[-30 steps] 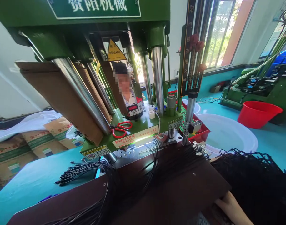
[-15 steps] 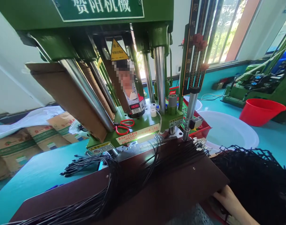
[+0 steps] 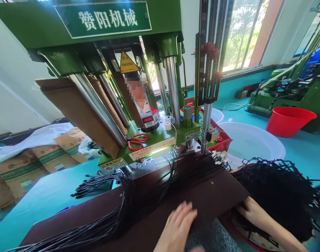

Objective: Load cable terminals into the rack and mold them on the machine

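My left hand (image 3: 177, 225) is over the near edge of the dark brown board (image 3: 201, 196), its fingers stretched out and slightly blurred, with nothing in it. At the board's right corner is my right hand (image 3: 250, 209); its fingers are hidden beside or under the edge, so I cannot tell whether they grip anything. Long black cables (image 3: 97, 227) lie bundled along the left of the board. More cables (image 3: 199, 167) with pale ends lie at its back right. A big heap of black moulded strips (image 3: 277, 196) is just beyond my right hand.
The green press (image 3: 160, 138) stands behind the board, with red-handled scissors (image 3: 137, 141) on its bed. A person is partly visible between its columns. A white basin (image 3: 254, 140) and a red bucket (image 3: 291, 120) are at right; sacks (image 3: 41, 159) are at left.
My left hand has come into view from below, over the board's near edge. My right hand stays at the board's right corner. The view has shifted slightly.
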Demonstrator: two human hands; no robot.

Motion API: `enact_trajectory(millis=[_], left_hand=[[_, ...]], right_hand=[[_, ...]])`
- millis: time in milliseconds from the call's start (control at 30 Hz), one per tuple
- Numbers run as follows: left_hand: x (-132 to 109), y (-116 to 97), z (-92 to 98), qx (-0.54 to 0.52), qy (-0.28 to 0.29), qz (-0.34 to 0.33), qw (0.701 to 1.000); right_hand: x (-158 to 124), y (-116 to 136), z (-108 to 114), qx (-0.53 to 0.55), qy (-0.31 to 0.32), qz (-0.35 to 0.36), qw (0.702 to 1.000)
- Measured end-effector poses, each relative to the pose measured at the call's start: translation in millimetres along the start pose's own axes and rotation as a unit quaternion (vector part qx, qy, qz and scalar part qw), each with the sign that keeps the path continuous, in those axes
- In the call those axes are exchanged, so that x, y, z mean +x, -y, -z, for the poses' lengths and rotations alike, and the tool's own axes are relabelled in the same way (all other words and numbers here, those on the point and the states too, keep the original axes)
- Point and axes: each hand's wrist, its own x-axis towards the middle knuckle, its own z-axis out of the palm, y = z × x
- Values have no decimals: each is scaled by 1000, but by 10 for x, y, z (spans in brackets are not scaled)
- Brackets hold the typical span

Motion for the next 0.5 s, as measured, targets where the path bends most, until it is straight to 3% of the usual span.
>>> enact_trajectory(millis=[67,100,200,300,400,500], left_hand=[[485,-311,-175,103,77,-205,970],[714,-438,-255,148,54,-228,961],[1219,-653,-444,254,-31,-180,950],[1409,-677,-523,308,-70,-125,941],[1456,-668,-490,330,-44,-106,937],[1540,-673,-402,305,51,-128,942]], right_hand=[[-33,51,61,-25,-9,15,1000],[-68,72,101,-39,-12,24,999],[-237,91,217,-86,-7,41,995],[-421,60,273,-125,10,13,992],[-521,71,296,-148,42,19,988],[-529,179,339,-169,65,46,982]])
